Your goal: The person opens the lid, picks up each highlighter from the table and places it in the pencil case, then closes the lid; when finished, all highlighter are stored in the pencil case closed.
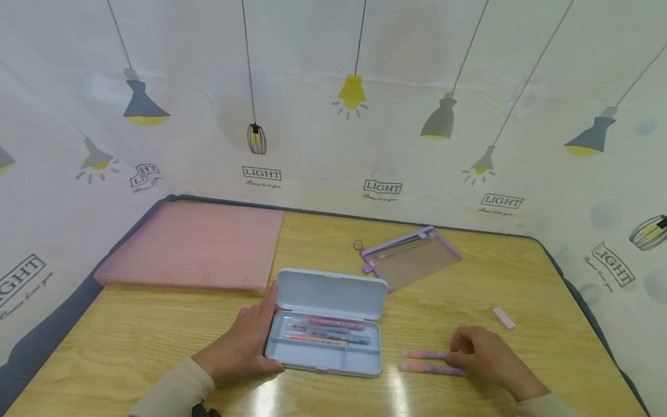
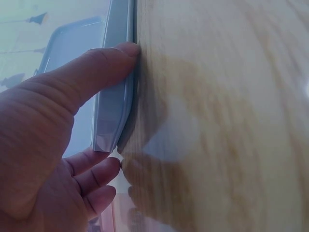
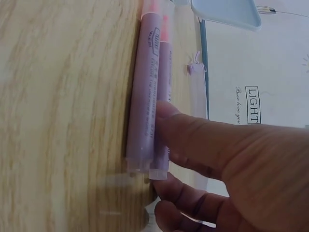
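A light blue pencil case (image 1: 330, 292) lies with its lid raised in the head view. Several pens (image 1: 333, 333) rest in its long rear compartment, with two smaller compartments in front. My left hand (image 1: 239, 344) grips the case's left end; in the left wrist view the thumb (image 2: 104, 65) presses along the case's side. To the right, two purple highlighters with pink tips and clear caps lie side by side. My right hand (image 1: 487, 359) pinches the farther highlighter (image 3: 165, 72) near its rear end, beside the nearer highlighter (image 3: 145, 87). Part of its grip is hidden behind the thumb.
A large pink folder (image 1: 198, 246) lies at the back left of the wooden table (image 1: 156, 347). Behind the case is a clear zip pouch (image 1: 417, 263) with purple edging. A small pale pink block (image 1: 503, 318) sits beyond my right hand. Lamp-printed sheeting surrounds the table.
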The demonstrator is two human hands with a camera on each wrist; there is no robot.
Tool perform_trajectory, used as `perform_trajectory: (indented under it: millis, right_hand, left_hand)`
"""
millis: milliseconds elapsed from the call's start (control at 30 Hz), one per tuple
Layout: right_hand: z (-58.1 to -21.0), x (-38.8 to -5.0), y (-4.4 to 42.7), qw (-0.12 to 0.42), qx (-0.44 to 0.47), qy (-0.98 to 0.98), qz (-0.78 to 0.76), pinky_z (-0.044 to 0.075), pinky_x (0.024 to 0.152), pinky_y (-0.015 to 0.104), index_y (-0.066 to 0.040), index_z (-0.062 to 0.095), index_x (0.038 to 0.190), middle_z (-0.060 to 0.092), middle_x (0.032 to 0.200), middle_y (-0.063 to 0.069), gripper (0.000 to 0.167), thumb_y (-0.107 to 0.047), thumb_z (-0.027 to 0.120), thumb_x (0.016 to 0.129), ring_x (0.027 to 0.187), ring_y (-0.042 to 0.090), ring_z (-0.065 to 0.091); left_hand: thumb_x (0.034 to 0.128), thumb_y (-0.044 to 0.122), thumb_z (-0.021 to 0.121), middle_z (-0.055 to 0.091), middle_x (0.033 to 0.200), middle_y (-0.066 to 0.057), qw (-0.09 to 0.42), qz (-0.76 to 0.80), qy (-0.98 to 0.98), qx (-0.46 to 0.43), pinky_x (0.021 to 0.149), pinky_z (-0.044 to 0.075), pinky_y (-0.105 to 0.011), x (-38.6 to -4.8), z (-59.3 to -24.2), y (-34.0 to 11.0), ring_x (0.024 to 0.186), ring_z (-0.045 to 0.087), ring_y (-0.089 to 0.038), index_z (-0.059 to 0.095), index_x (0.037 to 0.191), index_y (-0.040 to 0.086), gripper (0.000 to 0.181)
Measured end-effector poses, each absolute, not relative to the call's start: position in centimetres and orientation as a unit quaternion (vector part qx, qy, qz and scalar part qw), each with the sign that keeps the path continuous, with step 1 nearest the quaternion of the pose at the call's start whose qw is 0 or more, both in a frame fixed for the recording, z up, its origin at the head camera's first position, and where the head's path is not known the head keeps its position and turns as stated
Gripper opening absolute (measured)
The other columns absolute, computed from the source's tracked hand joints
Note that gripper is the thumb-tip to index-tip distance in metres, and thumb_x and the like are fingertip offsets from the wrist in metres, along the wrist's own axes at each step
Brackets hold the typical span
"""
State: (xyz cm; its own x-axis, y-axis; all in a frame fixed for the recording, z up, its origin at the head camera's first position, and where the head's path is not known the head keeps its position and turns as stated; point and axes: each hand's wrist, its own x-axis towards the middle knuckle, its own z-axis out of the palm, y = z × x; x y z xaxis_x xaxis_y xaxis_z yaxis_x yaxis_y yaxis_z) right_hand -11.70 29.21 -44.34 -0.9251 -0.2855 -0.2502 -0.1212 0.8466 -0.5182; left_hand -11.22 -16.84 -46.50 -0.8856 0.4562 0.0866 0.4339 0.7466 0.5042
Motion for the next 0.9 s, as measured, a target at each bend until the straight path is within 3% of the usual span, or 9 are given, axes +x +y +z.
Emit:
perform_trajectory:
  millis: [367, 533, 733, 900]
  right_hand:
    - [-43.3, -11.4, 28.7, 0.130, -0.154, 0.950, -0.239, 0.044, 0.065, 0.022, -0.025, 0.068, 0.083, 0.059, 0.081, -0.010, 0.012, -0.036, 0.072, 0.086, 0.073, -0.001, 0.050]
    - [-41.6, -10.9, 27.0, 0.110, -0.213, 0.939, -0.248, 0.049, 0.067, 0.021, -0.024, 0.068, 0.088, 0.065, 0.083, -0.016, 0.012, -0.035, 0.066, 0.091, 0.074, -0.006, 0.055]
    - [-40.3, -10.3, 23.4, 0.090, -0.265, 0.921, -0.270, 0.043, 0.056, 0.019, -0.022, 0.066, 0.089, 0.063, 0.076, -0.014, 0.013, -0.032, 0.061, 0.096, 0.064, -0.006, 0.046]
    - [-40.1, -10.6, 20.1, 0.120, -0.285, 0.909, -0.279, 0.042, 0.055, 0.019, -0.021, 0.064, 0.086, 0.059, 0.071, -0.013, 0.012, -0.028, 0.062, 0.095, 0.061, -0.005, 0.044]
  left_hand:
    - [0.0565, 0.038, 0.091, 0.051, 0.138, -0.017, 0.016, 0.261, 0.935, 0.239, 0.097, 0.034, -0.044, -11.3, -46.7, -16.8, 0.121, 0.049, -0.026, -0.005, 0.155, -0.004, 0.143]
    - [0.0566, 0.038, 0.091, 0.050, 0.138, -0.018, 0.013, 0.259, 0.935, 0.243, 0.098, 0.035, -0.045, -11.3, -46.7, -16.9, 0.121, 0.049, -0.027, -0.006, 0.155, -0.003, 0.144]
    - [0.0579, 0.039, 0.090, 0.047, 0.142, -0.020, 0.019, 0.259, 0.934, 0.244, 0.100, 0.034, -0.047, -11.3, -46.8, -16.9, 0.124, 0.047, -0.028, -0.008, 0.155, -0.001, 0.144]
    - [0.0575, 0.039, 0.091, 0.048, 0.141, -0.019, 0.017, 0.260, 0.935, 0.242, 0.098, 0.034, -0.045, -11.3, -46.8, -16.9, 0.123, 0.048, -0.027, -0.006, 0.155, -0.003, 0.144]
